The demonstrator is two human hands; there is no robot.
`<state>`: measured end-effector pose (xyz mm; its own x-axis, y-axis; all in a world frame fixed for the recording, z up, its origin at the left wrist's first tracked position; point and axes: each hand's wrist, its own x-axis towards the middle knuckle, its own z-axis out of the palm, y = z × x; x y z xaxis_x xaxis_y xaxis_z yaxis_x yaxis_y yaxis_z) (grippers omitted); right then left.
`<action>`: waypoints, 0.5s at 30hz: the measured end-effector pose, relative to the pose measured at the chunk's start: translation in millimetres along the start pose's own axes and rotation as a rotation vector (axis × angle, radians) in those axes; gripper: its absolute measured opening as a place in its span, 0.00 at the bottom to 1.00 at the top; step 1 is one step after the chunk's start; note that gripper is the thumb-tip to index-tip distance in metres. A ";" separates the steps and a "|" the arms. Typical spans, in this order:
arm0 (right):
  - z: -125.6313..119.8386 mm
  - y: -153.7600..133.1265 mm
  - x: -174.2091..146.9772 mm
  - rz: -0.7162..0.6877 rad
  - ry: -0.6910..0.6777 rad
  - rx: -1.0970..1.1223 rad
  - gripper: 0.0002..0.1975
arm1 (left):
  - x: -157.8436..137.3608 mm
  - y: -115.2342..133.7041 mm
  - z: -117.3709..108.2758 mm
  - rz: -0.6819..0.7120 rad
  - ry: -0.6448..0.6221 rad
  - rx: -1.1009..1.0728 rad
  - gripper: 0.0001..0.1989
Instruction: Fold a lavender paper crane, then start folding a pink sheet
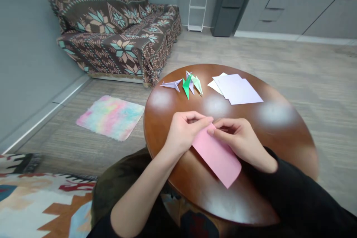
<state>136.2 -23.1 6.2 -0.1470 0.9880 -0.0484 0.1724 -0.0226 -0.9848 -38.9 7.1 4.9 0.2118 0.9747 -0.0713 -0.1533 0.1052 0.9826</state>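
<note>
A sheet of pink paper, doubled into a long rectangle, slants over the table with its lower end toward me. My left hand pinches its far left corner between thumb and fingers. Close beside it, my right hand grips the far right corner, thumb on top and fingers behind. Both thumbs nearly meet at the far end. Whether the paper's near end rests on the wood or hovers just above it, I cannot tell.
On the round brown table lie several folded paper cranes, including a green crane and a lilac crane. Lilac paper sheets overlap at the back right. Beyond stand a patterned sofa and a pastel rug.
</note>
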 end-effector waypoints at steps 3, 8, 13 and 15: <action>-0.2 0.7 1.1 0.002 0.104 0.049 0.10 | -0.6 -2.7 2.9 -0.006 0.015 -0.008 0.08; 0.7 -0.2 3.4 0.011 0.158 0.076 0.09 | -2.0 -6.8 8.1 -0.019 0.031 -0.012 0.07; -0.2 0.2 5.7 -0.023 0.163 0.012 0.04 | 1.7 -7.3 2.9 0.036 0.106 -0.025 0.07; -1.2 1.2 6.6 -0.019 0.152 0.000 0.04 | 5.8 -6.0 -4.6 0.068 0.155 -0.056 0.08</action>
<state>136.6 -16.4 4.9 -0.0009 1.0000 -0.0035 0.1711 -0.0033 -0.9852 -41.1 13.0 -2.2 0.0484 0.9982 -0.0345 -0.2164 0.0442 0.9753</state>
